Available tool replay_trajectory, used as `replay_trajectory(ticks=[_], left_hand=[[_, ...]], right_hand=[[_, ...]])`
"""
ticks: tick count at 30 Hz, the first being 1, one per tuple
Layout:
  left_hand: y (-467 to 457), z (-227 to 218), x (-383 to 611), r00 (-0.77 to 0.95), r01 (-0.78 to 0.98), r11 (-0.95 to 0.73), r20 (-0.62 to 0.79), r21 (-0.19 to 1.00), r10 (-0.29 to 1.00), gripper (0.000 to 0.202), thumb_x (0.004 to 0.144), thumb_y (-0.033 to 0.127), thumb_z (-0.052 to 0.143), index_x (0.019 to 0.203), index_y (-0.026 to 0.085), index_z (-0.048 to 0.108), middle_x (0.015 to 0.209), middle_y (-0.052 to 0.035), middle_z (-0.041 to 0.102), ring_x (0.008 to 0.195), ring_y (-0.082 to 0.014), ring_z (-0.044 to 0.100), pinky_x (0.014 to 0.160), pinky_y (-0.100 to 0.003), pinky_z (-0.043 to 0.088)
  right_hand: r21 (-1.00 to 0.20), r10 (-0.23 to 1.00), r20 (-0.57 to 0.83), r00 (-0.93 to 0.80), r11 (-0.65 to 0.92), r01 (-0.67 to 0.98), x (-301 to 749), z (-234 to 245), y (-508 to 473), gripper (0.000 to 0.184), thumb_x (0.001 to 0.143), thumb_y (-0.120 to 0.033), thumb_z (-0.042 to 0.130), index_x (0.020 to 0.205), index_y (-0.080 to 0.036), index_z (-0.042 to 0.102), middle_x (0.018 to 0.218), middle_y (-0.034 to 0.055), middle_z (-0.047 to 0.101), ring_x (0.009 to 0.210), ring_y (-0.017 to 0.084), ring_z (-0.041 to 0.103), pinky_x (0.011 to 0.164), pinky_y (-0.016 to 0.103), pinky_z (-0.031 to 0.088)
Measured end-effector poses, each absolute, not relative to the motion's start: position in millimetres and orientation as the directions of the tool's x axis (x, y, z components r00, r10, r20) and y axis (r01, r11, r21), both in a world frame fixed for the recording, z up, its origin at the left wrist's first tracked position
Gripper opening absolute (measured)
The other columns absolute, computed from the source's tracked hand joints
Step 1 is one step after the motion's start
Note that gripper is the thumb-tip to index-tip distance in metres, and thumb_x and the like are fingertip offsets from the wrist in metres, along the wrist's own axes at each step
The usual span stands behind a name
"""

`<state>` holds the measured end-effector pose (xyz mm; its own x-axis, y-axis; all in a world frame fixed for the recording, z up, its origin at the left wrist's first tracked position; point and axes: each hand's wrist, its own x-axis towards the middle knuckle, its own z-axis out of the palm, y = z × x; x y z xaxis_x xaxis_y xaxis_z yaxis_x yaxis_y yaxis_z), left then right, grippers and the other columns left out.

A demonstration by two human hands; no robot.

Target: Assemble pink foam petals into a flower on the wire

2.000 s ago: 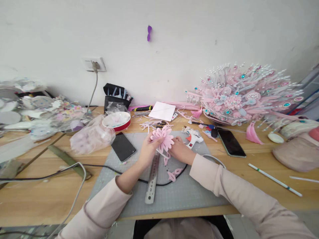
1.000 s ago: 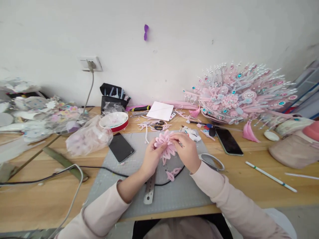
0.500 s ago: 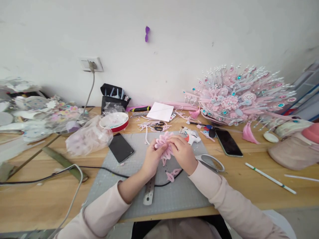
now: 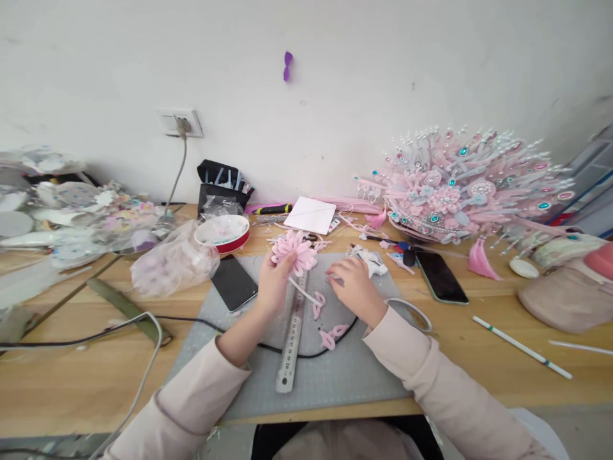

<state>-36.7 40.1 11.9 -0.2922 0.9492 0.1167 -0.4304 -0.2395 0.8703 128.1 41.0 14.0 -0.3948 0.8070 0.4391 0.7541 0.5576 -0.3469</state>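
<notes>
Right hand point(image 4: 357, 287): drawn back from the flower point(image 4: 294, 253) since half a second ago; fingers bent near the glue gun point(image 4: 376, 263), and I cannot tell whether they hold anything small.
Left hand point(image 4: 272, 281): grasping the flower between thumb and fingers.
Flower: shifted left, covering the far end of the ruler point(image 4: 290, 351).
Ruler: flat on the grey mat point(image 4: 364, 377).

Plain, creased, pale pinkish-beige fabric forms 2 long sleeves: the left sleeve point(image 4: 191, 390) at 7 o'clock, the right sleeve point(image 4: 443, 377) at 4 o'clock. Cuffs point(image 4: 383, 330) look loose.
</notes>
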Motion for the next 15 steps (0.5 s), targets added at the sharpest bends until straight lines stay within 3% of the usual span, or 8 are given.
replay_trajectory(ticks=[4, 8, 12, 15], left_hand=[[45.0, 10.9, -42.1, -0.32, -0.419, -0.266, 0.133, 0.868, 0.938, 0.024, 0.065, 0.024, 0.068, 0.086, 0.016, 0.058, 0.086, -0.0003, 0.064, 0.081, -0.0121, 0.059, 0.078, -0.025, 0.042], [43.3, 8.8, -39.1, -0.308, -0.409, -0.256, 0.131, 0.876, 0.942, 0.024, 0.065, 0.023, 0.069, 0.086, 0.017, 0.058, 0.087, 0.0, 0.064, 0.081, -0.0118, 0.058, 0.078, -0.025, 0.042], [41.1, 8.3, -37.2, -0.284, -0.396, -0.255, 0.146, 0.882, 0.948, 0.022, 0.067, 0.024, 0.068, 0.085, 0.017, 0.058, 0.085, 0.0006, 0.063, 0.08, -0.0112, 0.058, 0.077, -0.024, 0.042], [39.0, 7.8, -35.7, -0.26, -0.361, -0.246, 0.156, 0.899, 0.953, 0.022, 0.069, 0.025, 0.066, 0.088, 0.017, 0.058, 0.087, 0.0001, 0.063, 0.08, -0.0114, 0.058, 0.076, -0.024, 0.042]], right_hand=[[-0.163, 0.745, 0.211, -0.633, 0.665, 0.729, 121.2, 1.2, 34.3, 0.011, 0.082, -0.022, 0.055, 0.083, -0.019, 0.066, 0.1, 0.0053, 0.064, 0.103, 0.023, 0.044, 0.087, 0.041, 0.023], [-0.138, 0.743, 0.168, -0.648, 0.668, 0.731, 115.9, -5.7, 28.0, 0.014, 0.084, -0.018, 0.051, 0.08, -0.016, 0.065, 0.095, 0.0078, 0.064, 0.101, 0.021, 0.045, 0.089, 0.04, 0.021], [-0.26, 0.796, 0.206, -0.569, 0.605, 0.752, 114.2, -2.2, 27.6, 0.013, 0.082, -0.021, 0.054, 0.074, -0.016, 0.063, 0.086, 0.0075, 0.066, 0.093, 0.02, 0.051, 0.088, 0.038, 0.024], [-0.504, 0.868, 0.246, -0.43, 0.494, 0.709, 116.1, 7.4, 28.7, 0.014, 0.08, -0.022, 0.055, 0.072, -0.015, 0.063, 0.077, 0.0053, 0.067, 0.08, 0.017, 0.056, 0.079, 0.032, 0.033]])
